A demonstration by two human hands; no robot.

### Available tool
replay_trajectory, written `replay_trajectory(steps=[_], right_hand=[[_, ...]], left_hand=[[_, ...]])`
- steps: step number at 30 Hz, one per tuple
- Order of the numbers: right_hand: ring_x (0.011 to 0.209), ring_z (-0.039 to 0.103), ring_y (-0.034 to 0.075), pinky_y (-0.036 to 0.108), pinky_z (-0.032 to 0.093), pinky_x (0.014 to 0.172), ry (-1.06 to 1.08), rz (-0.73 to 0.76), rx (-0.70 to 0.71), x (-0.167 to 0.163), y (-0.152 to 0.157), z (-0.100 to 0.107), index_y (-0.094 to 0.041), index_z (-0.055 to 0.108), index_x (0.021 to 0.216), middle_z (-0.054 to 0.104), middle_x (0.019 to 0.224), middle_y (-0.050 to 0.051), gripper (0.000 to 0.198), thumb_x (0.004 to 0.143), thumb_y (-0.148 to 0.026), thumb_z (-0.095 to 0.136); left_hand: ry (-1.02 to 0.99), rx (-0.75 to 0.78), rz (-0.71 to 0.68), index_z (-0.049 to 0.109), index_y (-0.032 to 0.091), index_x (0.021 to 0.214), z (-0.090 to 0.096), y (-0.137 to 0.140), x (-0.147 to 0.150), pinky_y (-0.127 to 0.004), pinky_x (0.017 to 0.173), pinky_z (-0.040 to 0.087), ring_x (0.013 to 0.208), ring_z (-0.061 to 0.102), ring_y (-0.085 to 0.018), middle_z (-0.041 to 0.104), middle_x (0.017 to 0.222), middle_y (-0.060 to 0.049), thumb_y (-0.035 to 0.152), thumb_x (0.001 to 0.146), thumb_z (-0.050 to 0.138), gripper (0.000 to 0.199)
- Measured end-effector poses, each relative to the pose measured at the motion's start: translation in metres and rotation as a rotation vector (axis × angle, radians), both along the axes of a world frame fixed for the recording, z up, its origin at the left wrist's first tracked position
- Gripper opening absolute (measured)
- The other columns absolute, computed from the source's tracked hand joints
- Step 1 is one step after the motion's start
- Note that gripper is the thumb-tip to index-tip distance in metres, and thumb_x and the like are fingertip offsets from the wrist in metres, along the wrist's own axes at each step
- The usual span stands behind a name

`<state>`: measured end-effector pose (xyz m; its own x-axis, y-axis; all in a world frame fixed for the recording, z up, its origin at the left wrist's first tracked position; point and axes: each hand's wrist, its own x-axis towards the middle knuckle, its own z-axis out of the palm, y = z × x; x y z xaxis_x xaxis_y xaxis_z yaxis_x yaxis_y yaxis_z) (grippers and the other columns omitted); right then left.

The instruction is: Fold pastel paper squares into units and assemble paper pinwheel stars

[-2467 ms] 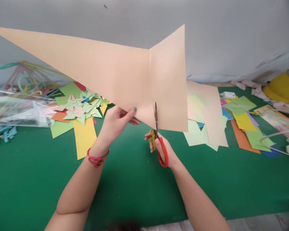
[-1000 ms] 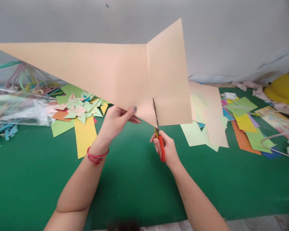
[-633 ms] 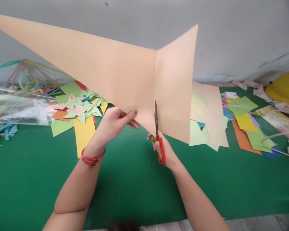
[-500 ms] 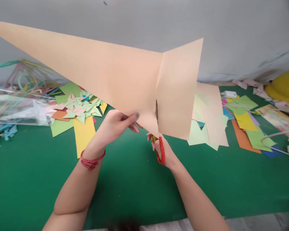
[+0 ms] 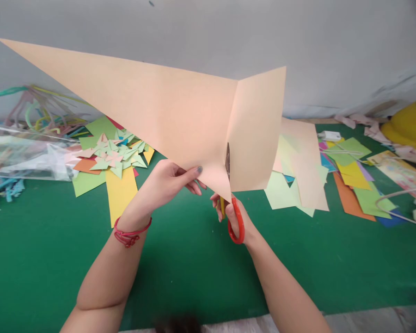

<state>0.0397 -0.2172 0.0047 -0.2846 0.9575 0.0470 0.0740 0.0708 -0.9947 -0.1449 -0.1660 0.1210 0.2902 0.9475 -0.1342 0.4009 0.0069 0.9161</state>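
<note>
A large peach sheet of paper is held up above the table, with a fold and a cut running up from its lower edge. My left hand pinches that lower edge between thumb and fingers, left of the cut. Pair of scissors with red and yellow handles is gripped in my right hand, under the paper. One dark blade shows in the slit, on the near side of the sheet; the rest of the blades is hidden behind it.
Folded paper stars lie on coloured sheets at the left, beside a clear plastic bag. To the right are peach and pale green offcuts, coloured paper, a white charger and a cable. A grey wall stands behind the green table.
The sheet's left tip has shifted right and slightly down, and its right flap has swung inward. The scissor handles have spread wider apart. My left hand stays nearly in place on the edge.
</note>
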Motion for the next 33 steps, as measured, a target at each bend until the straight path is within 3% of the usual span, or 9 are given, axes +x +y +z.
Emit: replay_trajectory(steps=[5,16,23,33], right_hand=[[0.048,0.046,0.007,0.023,0.043,0.043,-0.047,-0.080,-0.103,-0.001,-0.001,0.005,-0.018,0.052,0.090,0.055,0.078,0.003,0.042,0.074,-0.057,0.052],[0.036,0.049,0.009,0.022,0.043,0.038,-0.100,-0.140,-0.178,-0.006,-0.002,0.014,-0.017,0.052,0.082,0.051,0.052,-0.004,0.036,0.078,-0.052,0.051],[0.031,0.047,0.008,0.020,0.040,0.033,-0.101,-0.176,-0.173,-0.006,-0.004,0.012,-0.017,0.052,0.077,0.050,0.047,-0.005,0.034,0.078,-0.051,0.052],[0.024,0.042,0.008,0.019,0.032,0.025,-0.155,-0.268,-0.273,-0.010,-0.002,0.018,-0.019,0.047,0.066,0.044,0.038,-0.008,0.036,0.071,-0.053,0.060]], left_hand=[[-0.029,-0.020,0.001,0.067,0.016,0.056,-0.003,0.002,-0.001,-0.026,0.062,0.054,0.063,0.067,-0.020,0.068,0.057,-0.006,0.036,0.077,0.056,0.030],[-0.095,-0.023,-0.004,0.066,0.016,0.058,-0.005,0.001,0.002,-0.030,0.061,0.056,0.058,0.066,-0.020,0.068,0.059,-0.007,0.041,0.075,0.058,0.031],[-0.069,-0.029,0.014,0.066,0.016,0.059,-0.005,0.002,0.002,-0.030,0.060,0.055,0.057,0.065,-0.020,0.068,0.059,-0.007,0.040,0.075,0.058,0.030],[-0.063,-0.025,0.018,0.066,0.018,0.060,-0.006,0.001,0.001,-0.031,0.063,0.055,0.060,0.065,-0.021,0.067,0.058,-0.006,0.044,0.075,0.056,0.031]])
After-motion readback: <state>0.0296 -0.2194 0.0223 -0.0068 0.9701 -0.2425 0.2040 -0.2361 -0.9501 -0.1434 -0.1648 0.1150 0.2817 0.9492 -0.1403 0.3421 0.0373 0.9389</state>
